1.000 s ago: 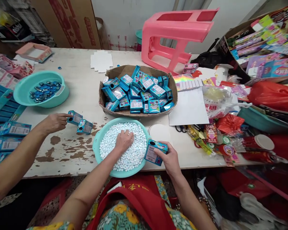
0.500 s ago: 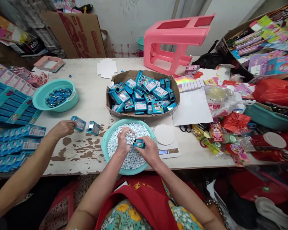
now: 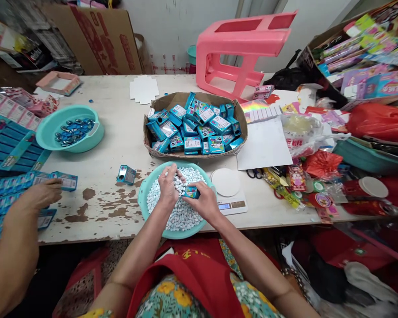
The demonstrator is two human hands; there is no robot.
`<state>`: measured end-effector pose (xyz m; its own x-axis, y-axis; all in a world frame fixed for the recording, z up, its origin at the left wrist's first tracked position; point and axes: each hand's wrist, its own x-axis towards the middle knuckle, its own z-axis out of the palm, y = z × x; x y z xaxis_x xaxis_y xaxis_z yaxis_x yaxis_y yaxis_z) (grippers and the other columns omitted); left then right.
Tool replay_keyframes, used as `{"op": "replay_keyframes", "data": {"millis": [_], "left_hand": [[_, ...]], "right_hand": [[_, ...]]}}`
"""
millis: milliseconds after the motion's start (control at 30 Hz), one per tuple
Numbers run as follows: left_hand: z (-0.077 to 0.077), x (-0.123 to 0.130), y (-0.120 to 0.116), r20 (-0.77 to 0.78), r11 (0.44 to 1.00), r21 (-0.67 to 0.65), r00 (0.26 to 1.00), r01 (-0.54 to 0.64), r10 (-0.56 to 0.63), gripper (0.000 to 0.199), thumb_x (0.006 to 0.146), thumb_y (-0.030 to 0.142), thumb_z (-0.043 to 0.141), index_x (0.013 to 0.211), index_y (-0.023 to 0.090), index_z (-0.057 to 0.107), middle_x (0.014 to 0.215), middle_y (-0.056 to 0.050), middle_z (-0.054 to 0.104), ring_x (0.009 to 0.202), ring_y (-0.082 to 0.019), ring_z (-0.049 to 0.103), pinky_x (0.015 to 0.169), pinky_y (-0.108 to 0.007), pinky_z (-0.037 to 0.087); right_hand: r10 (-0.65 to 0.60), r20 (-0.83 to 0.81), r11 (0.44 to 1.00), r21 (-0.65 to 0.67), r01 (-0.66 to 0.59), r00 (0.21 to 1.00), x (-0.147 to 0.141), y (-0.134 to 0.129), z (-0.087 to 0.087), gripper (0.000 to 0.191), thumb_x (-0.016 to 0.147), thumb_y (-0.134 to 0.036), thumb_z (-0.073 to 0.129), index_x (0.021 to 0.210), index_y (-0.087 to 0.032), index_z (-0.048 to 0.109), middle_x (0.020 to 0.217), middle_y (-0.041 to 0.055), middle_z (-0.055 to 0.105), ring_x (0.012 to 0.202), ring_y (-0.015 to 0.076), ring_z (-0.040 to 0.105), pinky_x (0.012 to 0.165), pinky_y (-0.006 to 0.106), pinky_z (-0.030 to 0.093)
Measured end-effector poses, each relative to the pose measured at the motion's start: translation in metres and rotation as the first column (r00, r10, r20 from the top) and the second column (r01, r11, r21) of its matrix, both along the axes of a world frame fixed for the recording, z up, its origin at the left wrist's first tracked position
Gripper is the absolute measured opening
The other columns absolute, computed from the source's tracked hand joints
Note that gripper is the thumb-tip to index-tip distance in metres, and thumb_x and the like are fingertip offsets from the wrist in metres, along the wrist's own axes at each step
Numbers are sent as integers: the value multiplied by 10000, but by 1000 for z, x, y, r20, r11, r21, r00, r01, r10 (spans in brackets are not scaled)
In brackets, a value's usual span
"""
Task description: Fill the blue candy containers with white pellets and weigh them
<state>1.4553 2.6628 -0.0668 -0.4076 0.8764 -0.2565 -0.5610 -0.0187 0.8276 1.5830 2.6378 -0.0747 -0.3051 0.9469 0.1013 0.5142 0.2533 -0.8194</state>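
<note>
Over a mint-green basin (image 3: 142,201) full of small white candies (image 3: 177,221), my left hand (image 3: 167,187) is cupped around a handful of the candies. My right hand (image 3: 205,201) grips a small blue candy box (image 3: 191,192), its end held against the candies in the left palm. Whether candies are passing into the box is hard to see. To the right of the basin stands a white kitchen scale (image 3: 237,206). A single blue box (image 3: 126,175) with a hole in its end lies to the left.
Behind the basin sits a cardboard tray (image 3: 192,158) heaped with blue boxes. A co-worker's hand (image 3: 41,194) is at rows of boxes on the left. Another green basin (image 3: 86,143) holds shiny blue pieces. A pink stool (image 3: 215,39), scissors (image 3: 254,173) and packaging clutter the back and right.
The co-worker's hand has moved left, taking one blue box from beside the single box to the rows. My hands stay over the basin with little shift; the view has moved slightly.
</note>
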Motion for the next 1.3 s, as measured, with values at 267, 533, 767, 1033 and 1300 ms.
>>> {"op": "replay_keyframes", "data": {"millis": [267, 533, 767, 1033, 1300], "left_hand": [[3, -2, 0, -7, 999, -40, 1000, 7, -8, 323, 751, 420, 645, 636, 165, 484, 554, 34, 505, 469, -98, 534, 491, -229, 439], [10, 2, 4, -39, 999, -37, 999, -24, 23, 333, 760, 414, 635, 602, 161, 487, 549, 21, 510, 517, -108, 547, 537, -236, 460], [12, 7, 3, -139, 999, -40, 990, -19, 13, 323, 792, 416, 603, 612, 156, 535, 534, 15, 524, 557, -121, 583, 597, -239, 469], [17, 4, 3, -140, 999, -31, 990, -16, 12, 335, 805, 440, 589, 623, 165, 529, 506, 17, 511, 527, -127, 581, 544, -232, 448], [20, 6, 1, -107, 998, 5, 992, 61, -60, 263, 813, 418, 578, 729, 170, 558, 550, 19, 516, 481, -99, 531, 501, -217, 426]], "right_hand": [[-15, -32, 1000, -5, 15, 999, 1, 5, 3, 327, 685, -287, 757, 985, -225, 642, 932, 36, 646, 910, 221, 608, 803, 334, 468], [-11, -71, 1000, -4, 10, 997, 2, 9, 6, 313, 681, -280, 753, 971, -231, 645, 917, 31, 648, 894, 216, 610, 794, 332, 470], [-20, -72, 1000, -11, 19, 997, 3, 12, 8, 319, 675, -269, 757, 971, -228, 646, 929, 30, 654, 902, 217, 614, 798, 332, 470], [-26, -91, 999, -24, 24, 995, -2, 14, 11, 312, 682, -263, 753, 971, -236, 637, 923, 30, 645, 898, 217, 609, 790, 335, 471], [-32, -131, 999, -33, 28, 991, -4, 13, 10, 324, 668, -238, 768, 965, -237, 636, 922, 28, 644, 900, 216, 602, 803, 336, 468]]}}
